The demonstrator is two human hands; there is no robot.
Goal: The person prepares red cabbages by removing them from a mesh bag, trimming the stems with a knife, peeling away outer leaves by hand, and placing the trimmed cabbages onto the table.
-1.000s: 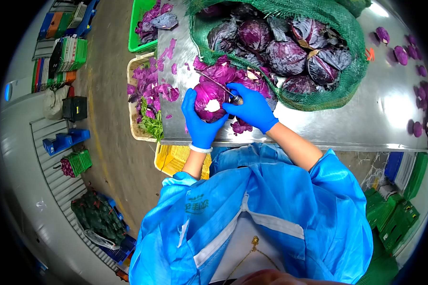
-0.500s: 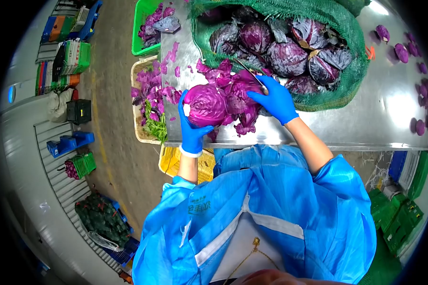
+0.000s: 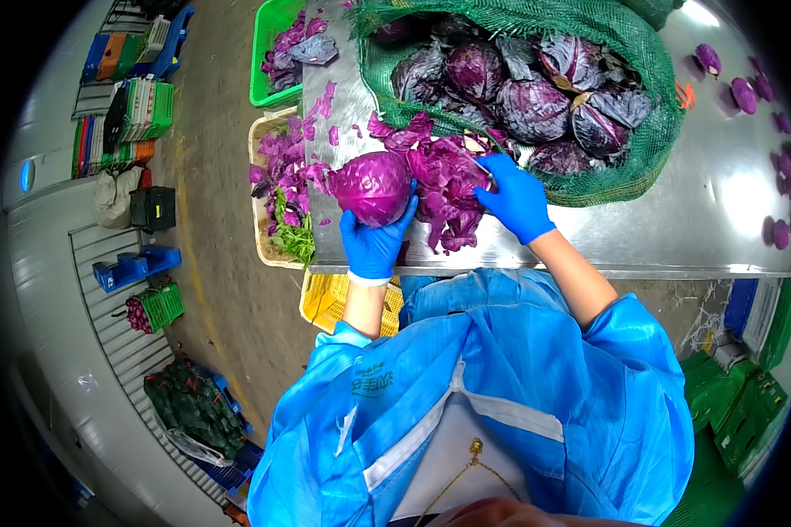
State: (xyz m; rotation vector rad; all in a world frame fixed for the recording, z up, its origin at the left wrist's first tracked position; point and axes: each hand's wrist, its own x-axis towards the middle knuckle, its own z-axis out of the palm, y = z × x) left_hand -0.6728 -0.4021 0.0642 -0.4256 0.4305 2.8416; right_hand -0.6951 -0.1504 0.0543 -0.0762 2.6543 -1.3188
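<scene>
A peeled red cabbage (image 3: 371,186) rests in my left hand (image 3: 376,244), whose gloved fingers and thumb curve round its near side. My right hand (image 3: 517,202), also in a blue glove, is closed on a knife (image 3: 482,168); only a thin part of it shows. Loose purple cabbage leaves (image 3: 448,180) are heaped on the metal table (image 3: 606,237) between both hands. Behind the right hand, a green mesh bag (image 3: 655,149) lies open with several darker, unpeeled red cabbages (image 3: 532,110) inside.
Left of the table stand a green crate (image 3: 259,57) and a cream crate (image 3: 264,237) with leaf scraps. A yellow crate (image 3: 325,299) sits below the table edge. Several small purple vegetables (image 3: 743,95) lie at the far right.
The cabbage has turned, so its white stem end no longer shows. My left hand has moved from its left side to underneath its near side. The right hand has shifted slightly, and less knife shows.
</scene>
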